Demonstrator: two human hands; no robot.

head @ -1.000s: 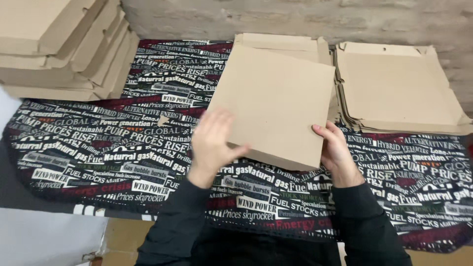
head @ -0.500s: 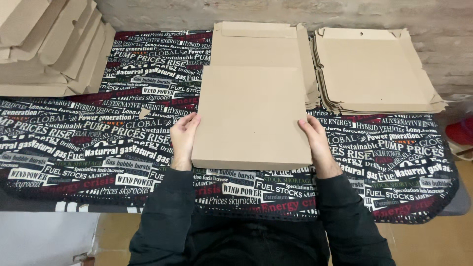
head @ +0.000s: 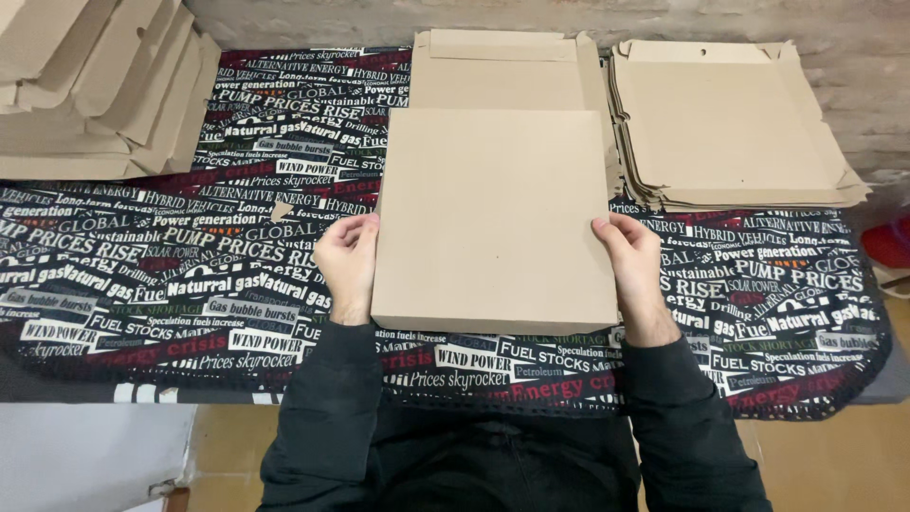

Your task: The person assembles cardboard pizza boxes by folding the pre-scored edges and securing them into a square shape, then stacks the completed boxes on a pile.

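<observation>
Seen from above your head, your dark sleeves [head: 332, 417] reach forward over the near edge of a table draped in a black cloth [head: 171, 275] printed with white and red headline-style lettering. Your left hand [head: 348, 264] presses against the left side of a flat, closed square cardboard box [head: 495, 218], fingers curled close along its edge, the thumb lying just over the top face. Your right hand [head: 633, 267] mirrors it on the right side, fingers likewise wrapped tight to the wall of the box, the thumb resting on the lid's corner region. The box sits squarely between your hands at the centre of the table, its near edge close to your body, its plain brown lid facing up.

Just beyond it, partly covered by its far edge, lies an unfolded cardboard blank [head: 498, 71] with flaps showing at the top and sides. To the right of that blank, a stack of flat cardboard blanks [head: 725, 123] rests near the table's far right corner, their edges slightly fanned. At the far left, a pile of folded boxes [head: 90, 85] leans in staggered layers. A pale brick wall [head: 853, 57] runs behind the table.
</observation>
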